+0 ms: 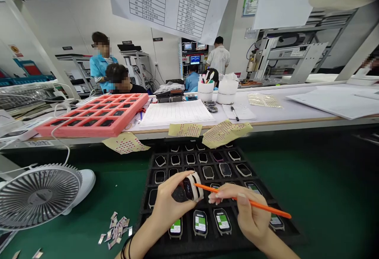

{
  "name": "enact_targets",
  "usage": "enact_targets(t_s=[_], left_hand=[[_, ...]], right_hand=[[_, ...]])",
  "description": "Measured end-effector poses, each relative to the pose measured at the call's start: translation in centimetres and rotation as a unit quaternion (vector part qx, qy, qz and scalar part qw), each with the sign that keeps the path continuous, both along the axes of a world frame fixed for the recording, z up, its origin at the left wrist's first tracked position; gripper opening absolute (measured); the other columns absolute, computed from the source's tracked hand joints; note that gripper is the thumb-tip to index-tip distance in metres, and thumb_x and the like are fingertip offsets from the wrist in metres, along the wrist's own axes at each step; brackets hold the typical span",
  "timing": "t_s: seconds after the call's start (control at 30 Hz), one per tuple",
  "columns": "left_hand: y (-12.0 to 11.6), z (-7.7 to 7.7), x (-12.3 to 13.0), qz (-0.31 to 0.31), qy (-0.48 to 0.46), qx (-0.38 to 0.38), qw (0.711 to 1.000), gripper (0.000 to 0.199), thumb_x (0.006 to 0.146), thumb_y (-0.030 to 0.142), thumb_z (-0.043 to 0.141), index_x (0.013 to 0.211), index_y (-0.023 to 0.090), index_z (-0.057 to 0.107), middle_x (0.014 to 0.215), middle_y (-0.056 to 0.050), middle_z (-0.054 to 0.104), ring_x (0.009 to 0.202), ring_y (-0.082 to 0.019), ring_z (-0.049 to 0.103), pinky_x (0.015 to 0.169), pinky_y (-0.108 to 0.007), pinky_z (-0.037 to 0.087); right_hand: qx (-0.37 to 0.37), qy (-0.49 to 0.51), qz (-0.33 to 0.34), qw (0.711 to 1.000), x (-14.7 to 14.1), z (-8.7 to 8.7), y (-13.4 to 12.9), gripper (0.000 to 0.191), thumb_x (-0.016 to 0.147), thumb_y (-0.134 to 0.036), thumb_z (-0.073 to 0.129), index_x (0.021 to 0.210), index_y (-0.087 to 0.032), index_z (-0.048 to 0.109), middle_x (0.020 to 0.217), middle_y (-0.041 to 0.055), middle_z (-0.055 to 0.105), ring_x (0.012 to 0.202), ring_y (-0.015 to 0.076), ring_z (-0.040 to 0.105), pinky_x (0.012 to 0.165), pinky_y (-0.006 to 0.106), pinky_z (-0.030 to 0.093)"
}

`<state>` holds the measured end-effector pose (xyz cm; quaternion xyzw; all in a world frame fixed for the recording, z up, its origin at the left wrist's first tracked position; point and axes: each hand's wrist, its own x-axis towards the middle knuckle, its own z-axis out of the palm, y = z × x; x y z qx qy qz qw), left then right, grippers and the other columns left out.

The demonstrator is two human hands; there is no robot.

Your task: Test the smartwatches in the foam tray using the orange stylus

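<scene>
Between thumb and fingers, my left hand (170, 199) grips a watch case (193, 187) on edge, its dark screen facing left and its pale side towards my right hand. A thin orange stick (257, 204) is held like a pen in my right hand (251, 215), and its tip meets the side of the watch case. Below both hands lies a black foam tray (187, 247) with rows of watch cases in its compartments. Several watches in the near rows, such as one watch (200, 223), show lit green and white screens. My hands hide part of the tray's middle.
A white fan (41, 198) stands at the left, with small loose pieces (117, 229) on the green mat. Behind, a shelf holds a pink foam tray (118, 126), paper sheets (177, 113), a pen and white cups (205, 92). Yellow sticker sheets hang over its edge. Several people are beyond.
</scene>
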<state>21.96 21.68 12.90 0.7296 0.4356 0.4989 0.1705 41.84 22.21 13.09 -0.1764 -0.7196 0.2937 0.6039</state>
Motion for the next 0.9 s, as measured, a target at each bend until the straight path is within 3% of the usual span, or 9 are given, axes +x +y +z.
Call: enact_targets(t_s=[0.23, 0.33, 0.43, 0.53, 0.63, 0.77, 0.9], left_hand=[[0.0, 0.6, 0.2, -0.001, 0.013, -0.032, 0.999, 0.049, 0.067, 0.011, 0.07, 0.113, 0.022, 0.061, 0.11, -0.006, 0.069, 0.096, -0.023, 0.066, 0.078, -0.032, 0.056], [0.2, 0.7, 0.4, -0.003, 0.044, -0.012, 0.999, 0.045, 0.069, 0.012, 0.068, 0.112, 0.022, 0.06, 0.111, -0.009, 0.065, 0.101, -0.025, 0.062, 0.076, -0.033, 0.056], [0.3, 0.5, 0.5, 0.019, 0.078, 0.03, 0.996, 0.043, 0.068, 0.011, 0.068, 0.11, 0.022, 0.061, 0.111, -0.01, 0.06, 0.103, -0.026, 0.059, 0.08, -0.038, 0.055], [0.2, 0.1, 0.6, 0.025, 0.089, 0.05, 0.994, 0.044, 0.071, 0.008, 0.064, 0.112, 0.024, 0.059, 0.108, -0.009, 0.057, 0.098, -0.024, 0.06, 0.082, -0.039, 0.054], [0.1, 0.0, 0.6, -0.008, 0.069, 0.024, 0.997, 0.048, 0.076, 0.015, 0.067, 0.121, 0.027, 0.054, 0.108, -0.007, 0.055, 0.091, -0.02, 0.061, 0.072, -0.031, 0.056], [0.0, 0.3, 0.4, -0.036, 0.033, -0.005, 0.999, 0.058, 0.074, 0.026, 0.074, 0.127, 0.029, 0.048, 0.115, -0.007, 0.053, 0.095, -0.02, 0.059, 0.07, -0.029, 0.057], [0.0, 0.7, 0.3, -0.051, 0.022, -0.007, 0.998, 0.046, 0.077, 0.027, 0.072, 0.12, 0.026, 0.054, 0.112, -0.008, 0.055, 0.098, -0.021, 0.059, 0.067, -0.028, 0.057]], right_hand=[[-0.028, 0.025, 0.01, 0.999, 0.1, -0.4, 0.4, 0.035, 0.101, -0.026, 0.032, 0.099, -0.022, 0.066, 0.086, 0.0062, 0.074, 0.069, 0.0189, 0.068, 0.062, 0.032, 0.056], [-0.116, 0.063, -0.02, 0.991, -0.4, -0.3, 0.7, 0.029, 0.1, -0.03, 0.035, 0.092, -0.021, 0.061, 0.095, 0.0081, 0.072, 0.083, 0.022, 0.069, 0.075, 0.038, 0.055], [-0.252, 0.025, 0.008, 0.967, -1.5, -0.2, 1.1, 0.015, 0.09, -0.033, 0.059, 0.083, -0.023, 0.049, 0.113, 0.0077, 0.065, 0.098, 0.023, 0.064, 0.082, 0.039, 0.053], [-0.353, 0.0, 0.093, 0.931, -2.5, -0.1, 1.4, 0.037, 0.076, -0.033, 0.074, 0.076, -0.024, 0.037, 0.093, 0.0005, 0.062, 0.073, 0.0155, 0.061, 0.065, 0.029, 0.052], [-0.385, 0.03, 0.121, 0.914, -2.7, -0.1, 1.7, 0.04, 0.077, -0.036, 0.072, 0.072, -0.023, 0.034, 0.067, -0.0076, 0.041, 0.055, 0.0094, 0.042, 0.053, 0.022, 0.042], [-0.391, 0.038, 0.115, 0.912, -2.3, 0.1, 1.8, 0.041, 0.077, -0.035, 0.072, 0.071, -0.023, 0.034, 0.066, -0.0077, 0.033, 0.056, 0.0097, 0.032, 0.053, 0.021, 0.034], [-0.394, 0.048, 0.124, 0.909, -2.1, 0.3, 1.9, 0.042, 0.076, -0.034, 0.074, 0.072, -0.023, 0.034, 0.066, -0.0077, 0.034, 0.056, 0.01, 0.031, 0.054, 0.021, 0.032]])
